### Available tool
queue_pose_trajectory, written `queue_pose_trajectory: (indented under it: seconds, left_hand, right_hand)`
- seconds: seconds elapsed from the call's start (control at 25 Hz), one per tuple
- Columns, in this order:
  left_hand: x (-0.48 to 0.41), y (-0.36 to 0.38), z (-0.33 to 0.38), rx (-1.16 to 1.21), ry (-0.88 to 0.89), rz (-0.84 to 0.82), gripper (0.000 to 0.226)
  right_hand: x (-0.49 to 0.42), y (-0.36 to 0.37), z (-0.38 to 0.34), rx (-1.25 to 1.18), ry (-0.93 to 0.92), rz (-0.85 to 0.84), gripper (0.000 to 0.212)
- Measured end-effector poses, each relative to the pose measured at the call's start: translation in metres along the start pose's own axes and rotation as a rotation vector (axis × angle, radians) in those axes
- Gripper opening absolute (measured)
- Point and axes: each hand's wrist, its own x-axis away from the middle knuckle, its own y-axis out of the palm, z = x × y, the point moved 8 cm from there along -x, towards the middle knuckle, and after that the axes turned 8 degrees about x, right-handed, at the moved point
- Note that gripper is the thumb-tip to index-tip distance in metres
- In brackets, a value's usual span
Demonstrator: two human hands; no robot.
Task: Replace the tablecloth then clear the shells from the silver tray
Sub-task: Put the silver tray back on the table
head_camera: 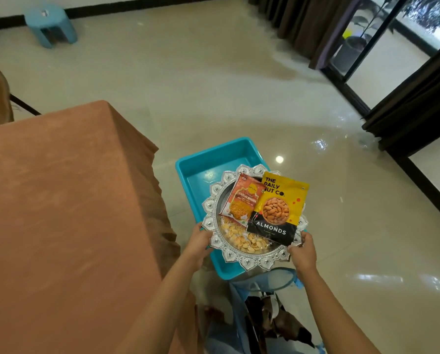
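Note:
An ornate round silver tray (249, 260) is held over a blue plastic tub (198, 169) on the floor. My left hand (201, 238) grips its left rim and my right hand (302, 251) grips its right rim. On the tray lie pale nut shells (242, 238), an orange snack packet (242, 200) and a yellow-and-black almonds packet (277, 208). An orange-brown tablecloth (65, 200) covers the table at left, hanging down its side.
A blue mesh bag (265, 315) with dark cloth inside sits on the floor just below the tub. A light blue stool (51, 24) stands far back left. Dark curtains (316, 26) and glass doors line the right. Glossy tile floor lies open ahead.

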Motion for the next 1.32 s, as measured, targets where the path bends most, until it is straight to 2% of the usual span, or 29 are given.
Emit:
queue_pose_trajectory:
  seconds: [0.08,0.2,0.28,0.56,0.8,1.12,1.32]
  left_hand:
    - [0.024,0.004,0.027,0.043,0.080,-0.017,0.036]
    - [0.071,-0.002,0.075,0.111,0.178,-0.066,0.014]
    - [0.098,-0.021,0.101,0.130,0.261,-0.063,0.011]
    - [0.207,-0.167,0.161,0.237,0.557,0.069,0.010]
    - [0.306,-0.339,0.164,0.345,0.727,0.223,0.011]
    - [0.399,-0.580,0.127,0.465,0.821,0.613,0.024]
    - [0.426,-0.696,0.102,0.509,0.812,0.797,0.027]
  right_hand:
    - [0.010,-0.016,-0.031,-0.076,-0.054,-0.010,0.053]
    - [0.029,-0.030,-0.085,-0.162,-0.164,-0.097,0.042]
    - [0.048,-0.030,-0.121,-0.173,-0.246,-0.144,0.040]
    - [0.183,0.037,-0.243,-0.246,-0.531,-0.379,0.032]
    - [0.318,0.159,-0.287,-0.194,-0.650,-0.570,0.030]
    - [0.514,0.367,-0.302,-0.061,-0.707,-0.866,0.028]
    - [0.600,0.457,-0.300,0.021,-0.716,-0.978,0.047]
